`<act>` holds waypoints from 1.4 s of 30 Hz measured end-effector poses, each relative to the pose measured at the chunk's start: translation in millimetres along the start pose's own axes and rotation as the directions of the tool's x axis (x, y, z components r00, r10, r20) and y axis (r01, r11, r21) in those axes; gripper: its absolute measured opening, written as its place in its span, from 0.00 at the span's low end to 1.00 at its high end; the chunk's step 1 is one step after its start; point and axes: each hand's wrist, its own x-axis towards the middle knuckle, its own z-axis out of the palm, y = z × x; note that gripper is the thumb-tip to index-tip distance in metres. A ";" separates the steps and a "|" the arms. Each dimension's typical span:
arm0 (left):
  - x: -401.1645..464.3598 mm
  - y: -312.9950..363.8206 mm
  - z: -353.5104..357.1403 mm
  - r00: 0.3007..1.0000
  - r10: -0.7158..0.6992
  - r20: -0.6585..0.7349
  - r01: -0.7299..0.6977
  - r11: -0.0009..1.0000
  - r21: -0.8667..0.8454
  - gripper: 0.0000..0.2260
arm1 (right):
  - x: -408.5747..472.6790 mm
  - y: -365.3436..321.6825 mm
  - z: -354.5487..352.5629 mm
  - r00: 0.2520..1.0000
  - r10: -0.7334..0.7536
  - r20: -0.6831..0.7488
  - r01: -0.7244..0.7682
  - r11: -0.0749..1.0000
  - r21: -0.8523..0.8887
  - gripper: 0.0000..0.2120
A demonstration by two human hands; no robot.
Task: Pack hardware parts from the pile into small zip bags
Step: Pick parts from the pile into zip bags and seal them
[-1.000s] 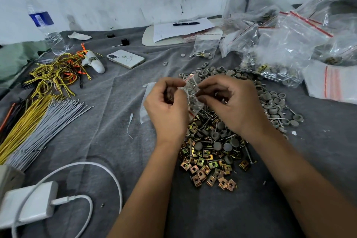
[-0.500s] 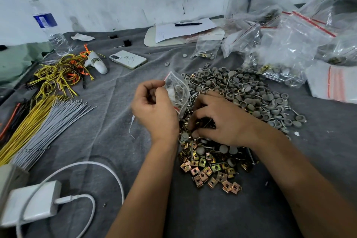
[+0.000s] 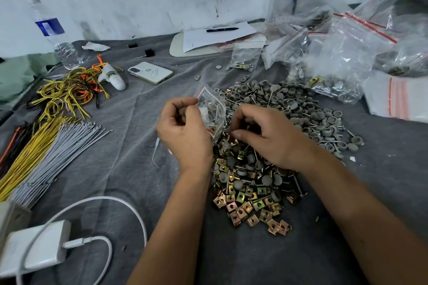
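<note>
Item: small zip bag [image 3: 212, 111], clear with a red seal strip, some screws and grey caps already inside. I hold it in my left hand [image 3: 185, 132], fingers [image 3: 183, 102] curled and pinching its left edge, bag raised above the tabletop [image 3: 139, 146] with one corner pointing up and away.

Item: pile [image 3: 266, 152] of brass clips, grey caps and screws, directly under my right hand [image 3: 266, 134]. Right fingers [image 3: 240, 133] curled down into the parts; whether they have hold of a piece I cannot tell.

Key relation: bag lies just left of the right fingers, nearly touching. Right hand is the nearer to the pile; I judge its next carry runs leftward and slightly up.
</note>
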 end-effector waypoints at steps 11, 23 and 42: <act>-5.3 3.4 1.6 0.990 0.046 0.137 -0.053 0.997 0.053 0.09 | -0.3 -0.3 -4.1 0.994 0.025 -0.110 -0.012 0.993 0.118 0.09; -8.5 -0.3 1.1 0.966 0.053 0.252 -0.070 0.996 0.059 0.09 | 2.7 6.8 -2.0 0.966 0.066 -0.250 -0.015 0.979 0.201 0.04; -10.3 -7.1 1.9 0.910 0.119 0.398 -0.172 0.980 0.100 0.10 | 1.6 3.4 -3.7 0.951 0.046 -0.305 -0.004 0.991 0.137 0.11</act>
